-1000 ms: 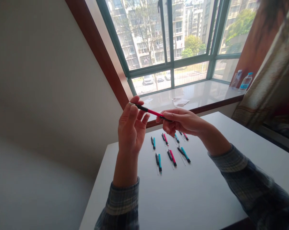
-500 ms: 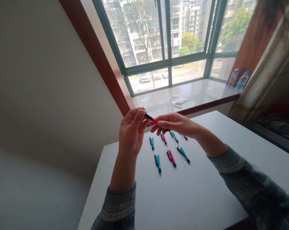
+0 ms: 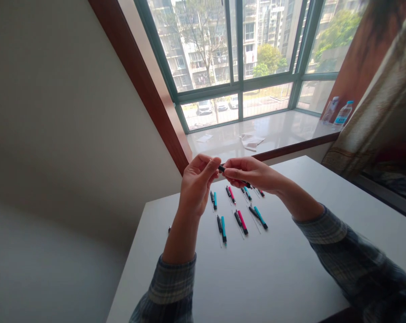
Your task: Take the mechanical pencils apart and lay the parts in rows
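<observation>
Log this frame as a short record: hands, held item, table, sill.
left grip: fingers pinched at one end of a pen
right grip: closed around the pen from the other side
pen: mostly covered; black part shows between the hands
table: white, pen parts in two rows
near row, image left to right: teal barrel, pink barrel, second teal barrel, black piece beside each
far row: two teal, two pink; right end partly covered by right hand
sill: two bottles, crumpled white sheet
</observation>
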